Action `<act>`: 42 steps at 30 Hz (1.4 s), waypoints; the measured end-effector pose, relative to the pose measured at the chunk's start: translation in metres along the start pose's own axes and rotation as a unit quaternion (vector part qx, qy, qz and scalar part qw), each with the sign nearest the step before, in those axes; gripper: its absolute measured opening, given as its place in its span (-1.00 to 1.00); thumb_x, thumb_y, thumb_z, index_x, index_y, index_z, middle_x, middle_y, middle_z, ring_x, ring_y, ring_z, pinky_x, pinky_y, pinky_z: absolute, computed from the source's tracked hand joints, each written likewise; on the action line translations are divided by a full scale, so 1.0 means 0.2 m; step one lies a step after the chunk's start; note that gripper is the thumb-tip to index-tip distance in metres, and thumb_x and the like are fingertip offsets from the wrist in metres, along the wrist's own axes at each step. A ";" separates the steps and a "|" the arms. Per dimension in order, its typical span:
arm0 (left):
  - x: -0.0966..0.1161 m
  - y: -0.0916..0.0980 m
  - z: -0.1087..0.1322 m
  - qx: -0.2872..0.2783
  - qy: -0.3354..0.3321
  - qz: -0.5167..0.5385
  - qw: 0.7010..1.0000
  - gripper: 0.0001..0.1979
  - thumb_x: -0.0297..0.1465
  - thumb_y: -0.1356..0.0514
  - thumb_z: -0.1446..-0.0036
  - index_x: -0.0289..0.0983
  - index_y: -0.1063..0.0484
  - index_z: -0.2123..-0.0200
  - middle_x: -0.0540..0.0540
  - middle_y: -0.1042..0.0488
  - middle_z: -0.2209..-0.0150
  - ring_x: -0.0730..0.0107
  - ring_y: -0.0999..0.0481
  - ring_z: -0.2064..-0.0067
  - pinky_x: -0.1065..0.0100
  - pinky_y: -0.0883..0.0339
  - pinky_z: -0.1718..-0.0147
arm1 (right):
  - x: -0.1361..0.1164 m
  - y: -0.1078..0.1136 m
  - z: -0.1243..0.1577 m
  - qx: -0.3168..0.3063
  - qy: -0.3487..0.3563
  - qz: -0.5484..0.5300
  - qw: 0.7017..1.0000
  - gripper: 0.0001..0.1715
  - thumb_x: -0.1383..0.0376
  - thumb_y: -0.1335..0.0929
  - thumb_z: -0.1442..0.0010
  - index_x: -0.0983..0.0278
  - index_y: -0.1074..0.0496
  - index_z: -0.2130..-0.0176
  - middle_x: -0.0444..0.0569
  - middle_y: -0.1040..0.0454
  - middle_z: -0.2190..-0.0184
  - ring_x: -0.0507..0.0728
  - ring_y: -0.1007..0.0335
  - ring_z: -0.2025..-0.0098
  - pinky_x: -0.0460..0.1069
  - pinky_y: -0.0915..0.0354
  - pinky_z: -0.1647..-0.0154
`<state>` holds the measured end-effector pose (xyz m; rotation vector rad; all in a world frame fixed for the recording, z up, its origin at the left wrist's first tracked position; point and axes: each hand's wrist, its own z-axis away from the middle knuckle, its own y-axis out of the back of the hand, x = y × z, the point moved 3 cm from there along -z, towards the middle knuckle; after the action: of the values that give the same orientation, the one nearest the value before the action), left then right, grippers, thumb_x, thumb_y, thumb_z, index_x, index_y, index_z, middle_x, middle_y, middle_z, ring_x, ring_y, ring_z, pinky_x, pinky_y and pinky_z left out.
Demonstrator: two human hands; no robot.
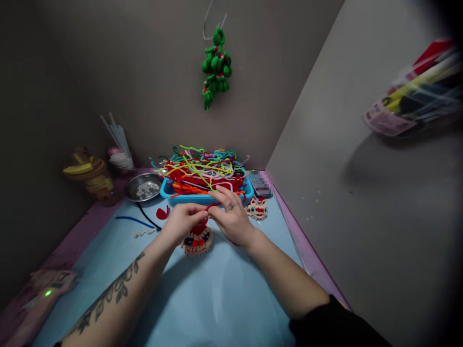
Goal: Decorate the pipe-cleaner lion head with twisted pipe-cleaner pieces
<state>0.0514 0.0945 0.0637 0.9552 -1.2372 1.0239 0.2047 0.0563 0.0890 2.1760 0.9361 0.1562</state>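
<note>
My left hand [182, 222] and my right hand [231, 216] meet over the light blue table mat [217, 299], both pinching a red pipe cleaner [211, 206] stretched between their fingertips. Under the hands lies a small round craft piece [197, 242] in red, blue and cream. Just behind my right hand stands a blue tray [202, 196] heaped with pipe cleaners [202, 168] of many colours. A ring shows on a finger of my right hand.
A second cream and red craft piece [257, 208] lies right of the tray. A metal bowl [143, 186], a yellow-brown figure [88, 176] and white sticks [117, 140] stand at the back left. A green pipe-cleaner bundle [216, 67] hangs on the wall. Loose blue and black pipe cleaners [135, 220] lie left.
</note>
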 end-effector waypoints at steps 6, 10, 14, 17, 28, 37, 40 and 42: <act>0.02 0.00 0.01 -0.030 0.017 0.051 0.998 -0.71 -0.28 -0.40 0.27 -0.28 -0.55 0.41 -0.07 -0.52 0.52 0.40 -0.45 0.52 0.40 -0.31 0.52 | 0.03 -0.01 0.00 -0.051 0.024 -0.111 0.992 -0.82 0.39 -0.22 -0.28 0.25 -0.40 0.30 0.02 -0.50 0.31 0.11 -0.39 0.23 0.03 -0.32 0.14; 0.01 0.00 0.01 -0.069 0.041 0.052 0.995 -0.69 -0.16 -0.37 0.19 -0.30 -0.50 0.50 -0.12 -0.51 0.51 0.38 -0.47 0.49 0.41 -0.32 0.53 | 0.05 0.00 0.00 -0.026 0.008 -0.073 0.997 -0.79 0.39 -0.20 -0.29 0.26 -0.40 0.29 0.04 -0.50 0.31 0.13 -0.37 0.23 0.04 -0.31 0.14; 0.00 0.01 0.01 -0.071 0.077 0.035 0.994 -0.64 -0.12 -0.36 0.20 -0.32 -0.44 0.56 -0.10 -0.49 0.54 0.45 -0.41 0.55 0.44 -0.27 0.55 | 0.05 0.00 0.01 -0.023 0.006 -0.049 0.998 -0.78 0.37 -0.20 -0.30 0.27 -0.41 0.29 0.03 -0.50 0.31 0.12 -0.37 0.21 0.03 -0.30 0.13; 0.01 0.01 0.01 -0.057 0.050 -0.014 0.997 -0.62 -0.11 -0.32 0.16 -0.32 -0.38 0.61 -0.01 -0.42 0.62 0.52 -0.32 0.60 0.47 -0.21 0.58 | 0.04 0.01 0.01 -0.011 0.009 -0.015 1.000 -0.81 0.34 -0.24 -0.28 0.26 -0.43 0.29 0.05 -0.49 0.17 0.15 -0.34 0.11 0.04 -0.26 0.08; 0.09 0.02 0.07 -0.289 -0.078 -0.270 0.915 -0.73 -0.23 -0.15 -0.10 -0.31 -0.48 0.45 -0.01 -0.47 0.53 0.45 -0.38 0.48 0.49 -0.21 0.51 | 0.05 0.03 -0.02 -0.149 0.016 -0.219 0.964 -0.87 0.33 -0.32 -0.23 0.27 -0.46 0.35 -0.06 -0.53 0.40 0.07 -0.39 0.29 -0.01 -0.25 0.20; 0.15 0.03 0.08 -0.197 -0.182 -0.215 0.939 -0.79 -0.32 -0.13 -0.14 -0.30 -0.47 0.43 -0.03 -0.51 0.48 0.44 -0.44 0.45 0.47 -0.30 0.45 | 0.05 -0.04 0.00 -0.088 -0.279 -0.475 0.830 -0.83 0.22 -0.39 -0.08 0.28 -0.39 0.42 -0.17 -0.40 0.55 -0.02 -0.31 0.54 -0.13 -0.21 0.52; 0.17 0.03 0.08 -0.056 -0.279 -0.233 0.930 -0.82 -0.36 -0.13 -0.14 -0.29 -0.47 0.43 -0.04 -0.53 0.46 0.43 -0.45 0.43 0.44 -0.32 0.39 | 0.03 -0.08 0.02 -0.049 -0.312 -0.518 0.795 -0.76 0.16 -0.42 -0.03 0.27 -0.35 0.42 -0.20 -0.37 0.58 -0.02 -0.31 0.56 -0.11 -0.24 0.52; 0.17 0.03 0.09 0.015 -0.339 -0.259 0.904 -0.85 -0.37 -0.15 -0.14 -0.27 -0.48 0.41 -0.05 -0.54 0.45 0.42 -0.47 0.41 0.42 -0.33 0.34 | 0.00 -0.10 0.02 -0.027 -0.316 -0.492 0.811 -0.79 0.19 -0.41 -0.04 0.27 -0.38 0.40 -0.18 -0.40 0.55 0.00 -0.34 0.51 -0.09 -0.28 0.44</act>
<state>0.0427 0.0807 0.0990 1.6409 -1.4002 0.2787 0.1948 0.0626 0.0723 1.2689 1.4569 -0.9641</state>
